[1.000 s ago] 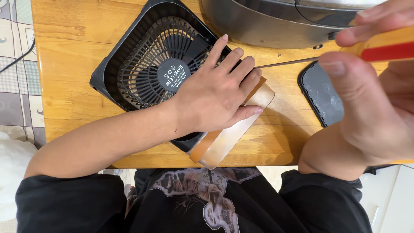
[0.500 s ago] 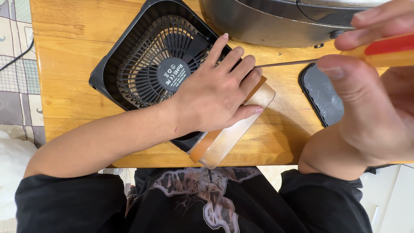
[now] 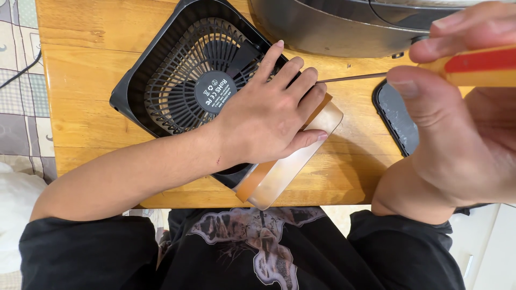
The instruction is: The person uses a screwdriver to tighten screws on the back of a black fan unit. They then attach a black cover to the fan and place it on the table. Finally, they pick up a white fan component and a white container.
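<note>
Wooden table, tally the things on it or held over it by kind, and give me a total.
Fan, black, under the left hand: 1
Screwdriver, yellow and red, in the right hand: 1
Metal pot: 1
Dark flat slab: 1
Translucent block at the table edge: 1
Total: 5

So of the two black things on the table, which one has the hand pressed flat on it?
The square black fan, its round grille facing up, under the left hand. The flat black slab lies untouched.
</note>
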